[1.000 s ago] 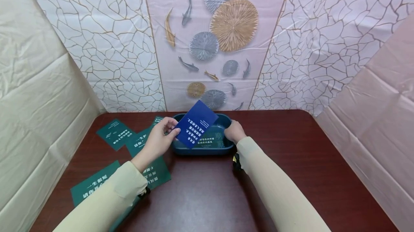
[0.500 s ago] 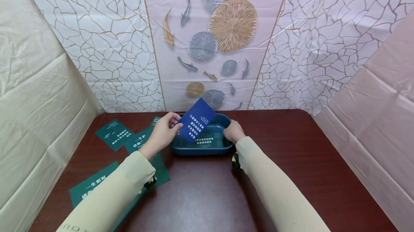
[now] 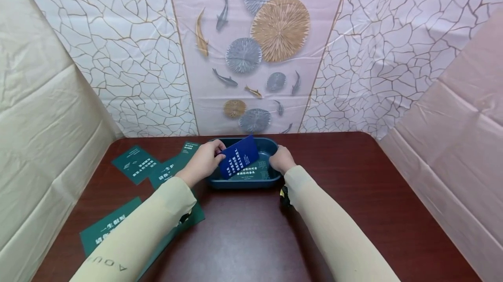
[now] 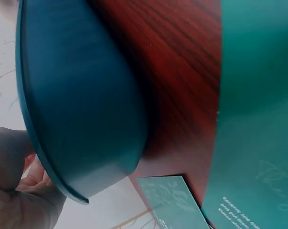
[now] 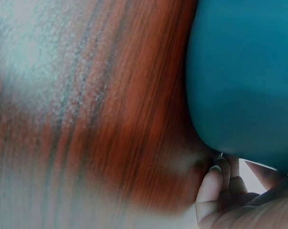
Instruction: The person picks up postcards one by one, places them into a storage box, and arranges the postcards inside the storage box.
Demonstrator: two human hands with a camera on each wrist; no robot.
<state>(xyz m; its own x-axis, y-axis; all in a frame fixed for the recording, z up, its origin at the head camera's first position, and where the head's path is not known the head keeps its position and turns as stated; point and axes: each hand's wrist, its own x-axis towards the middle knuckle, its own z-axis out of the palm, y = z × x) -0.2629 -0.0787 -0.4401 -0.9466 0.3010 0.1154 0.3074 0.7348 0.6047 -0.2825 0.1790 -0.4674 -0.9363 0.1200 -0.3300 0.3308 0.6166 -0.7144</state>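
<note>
A dark blue card [image 3: 240, 156] with white print is pinched at its left edge by my left hand [image 3: 202, 162]. It leans at a tilt inside the teal tray [image 3: 243, 184], its lower corner near the tray floor. My right hand [image 3: 282, 159] grips the tray's right end, and the right wrist view has its curled fingers [image 5: 211, 183] by the tray wall [image 5: 244, 81]. On the tray floor lies a dark green card [image 3: 253, 173], partly covered by the blue one. In the left wrist view, the tray wall [image 4: 81, 109] hides the blue card.
Several green cards lie left of the tray, including one at the back left [image 3: 136, 164] and one at the front left [image 3: 106, 225]; my left forearm partly covers them. Draped cloth [image 3: 251, 55] stands behind the dark red-brown table [image 3: 251, 238].
My left hand has moved slightly right and lowered the blue card into the tray, tilting it flatter. The right hand stays on the tray's end.
</note>
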